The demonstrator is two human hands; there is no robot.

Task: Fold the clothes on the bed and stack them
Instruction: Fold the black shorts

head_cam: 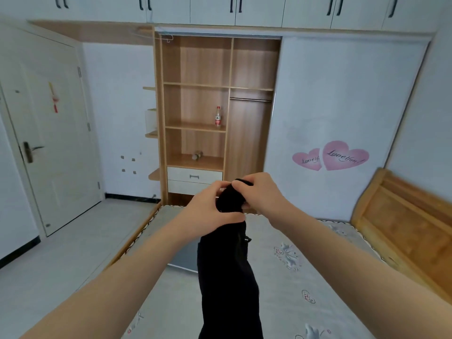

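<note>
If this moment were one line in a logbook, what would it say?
stage: lifting to fold | left hand: grips black garment top | right hand: pinches top | garment: hangs over bed | stack: none visible

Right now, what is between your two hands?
In the head view, the bunched top of a black garment: the left hand and right hand both grip it, and the rest hangs down over the bed.
</note>
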